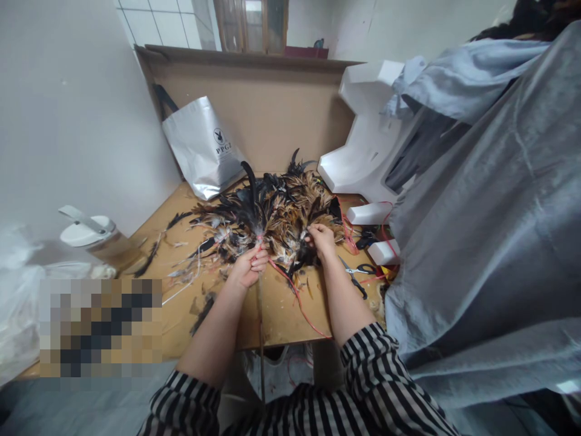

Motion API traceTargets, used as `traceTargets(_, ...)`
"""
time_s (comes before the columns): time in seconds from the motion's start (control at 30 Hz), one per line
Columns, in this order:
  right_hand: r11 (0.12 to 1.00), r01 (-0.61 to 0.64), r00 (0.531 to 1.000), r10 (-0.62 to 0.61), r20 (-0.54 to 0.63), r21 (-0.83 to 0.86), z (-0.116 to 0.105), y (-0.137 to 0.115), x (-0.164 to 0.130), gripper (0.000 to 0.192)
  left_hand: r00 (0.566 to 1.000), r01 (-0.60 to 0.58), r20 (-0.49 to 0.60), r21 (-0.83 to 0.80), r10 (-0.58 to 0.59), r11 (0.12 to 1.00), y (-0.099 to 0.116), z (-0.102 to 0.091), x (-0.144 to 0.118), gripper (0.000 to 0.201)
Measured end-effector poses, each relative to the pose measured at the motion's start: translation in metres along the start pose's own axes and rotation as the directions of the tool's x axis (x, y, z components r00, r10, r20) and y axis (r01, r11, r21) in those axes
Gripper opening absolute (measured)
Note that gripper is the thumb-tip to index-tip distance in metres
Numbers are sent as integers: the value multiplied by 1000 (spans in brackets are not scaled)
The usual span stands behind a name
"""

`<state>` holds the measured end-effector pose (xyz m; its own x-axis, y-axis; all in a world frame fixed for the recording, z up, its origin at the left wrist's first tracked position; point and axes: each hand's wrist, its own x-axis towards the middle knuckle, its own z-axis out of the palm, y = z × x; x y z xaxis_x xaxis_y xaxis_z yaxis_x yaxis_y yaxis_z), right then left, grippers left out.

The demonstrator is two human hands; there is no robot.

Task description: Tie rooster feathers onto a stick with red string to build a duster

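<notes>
Feathers (276, 212) lie in a dark and tan heap at the middle of the wooden surface (281, 315), with loose ones strewn toward nine o'clock; in the head view, a silver shopping bag (203, 148) leans against the brown back board at eleven o'clock of the heap; white foam blocks (370, 151) stand at two o'clock, with smaller white pieces and red cord below them; scissors (356, 275) lie at four o'clock, just beside the right forearm; a white-lidded container (91, 233) sits at nine o'clock, well apart; grey cloth (490, 230) fills the right side and covers that edge of the surface. A pixelated patch hides the lower left; the thin stick (261, 327) runs down toward six o'clock and is lost against the striped sleeves; its tip is buried among feathers. The left hand (249, 266), at seven o'clock of the heap, is curled around the stick and a tuft bound to it; the right hand (321, 239), at five o'clock, pinches into the feathers at the heap's near edge; a red thread (295, 297) trails between the two forearms.
</notes>
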<state>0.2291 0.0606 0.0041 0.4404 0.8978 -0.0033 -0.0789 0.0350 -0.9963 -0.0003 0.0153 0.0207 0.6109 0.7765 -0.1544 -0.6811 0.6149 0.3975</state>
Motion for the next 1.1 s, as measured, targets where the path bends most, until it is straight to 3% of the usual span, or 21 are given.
traceTargets(0.1, 945, -177, 982, 148, 120, 276, -2, -6, -2, 23, 999, -10, -35, 21, 11, 1000, -1, 2, 0, 11)
traceTargets(0.2, 875, -270, 947, 165, 277, 402, -5, -10, -3, 26, 999, -11, -49, 44, 13, 999, -1, 4, 0, 10)
traceTargets(0.33, 829, -335, 891, 124, 437, 448, -4, -17, -12, 27, 999, -22, -42, 86, 26, 996, -2, 5, 1, 10)
traceTargets(0.47, 837, -323, 845, 45, 533, 442, 10, -22, -30, 30, 996, -29, -77, 179, 43, 983, -5, 4, 3, 6)
traceTargets(0.63, 911, -250, 825, 23, 564, 329, 36, -21, -52, 30, 989, -47, -121, 308, 88, 950, -10, 1, 7, 8)
traceTargets(0.77, 942, -200, 834, 20, 551, 269, 49, -15, -61, 28, 989, -72, -93, 368, 114, 927, -13, 0, 9, 14)
traceTargets(1.1, 971, -155, 881, 52, 471, 181, 58, -9, -65, 28, 995, -41, -68, 349, 70, 936, -15, 7, 5, 15)
